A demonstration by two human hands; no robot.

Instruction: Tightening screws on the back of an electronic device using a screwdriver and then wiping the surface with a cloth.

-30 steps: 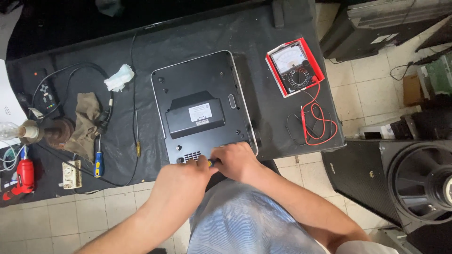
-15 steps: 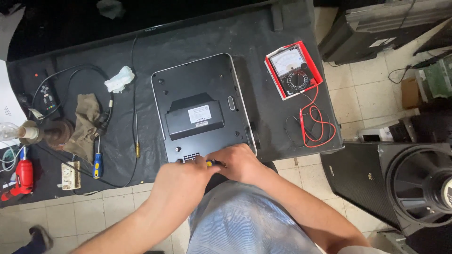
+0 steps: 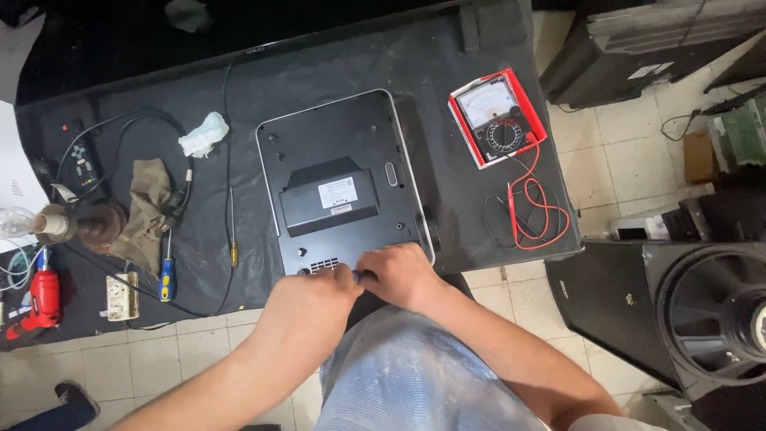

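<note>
Fingers (image 3: 399, 267) of both hands clenched together round a small dark-handled tool (image 3: 361, 275) at the near edge of the black device (image 3: 343, 183), laid underside-up on the worktop (image 3: 447, 96) for access, red meter (image 3: 497, 117) right of it.

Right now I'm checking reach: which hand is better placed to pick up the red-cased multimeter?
Probably the right hand: it sits at the black device's near edge, on the multimeter's side. The left hand would have to cross over it.
</note>
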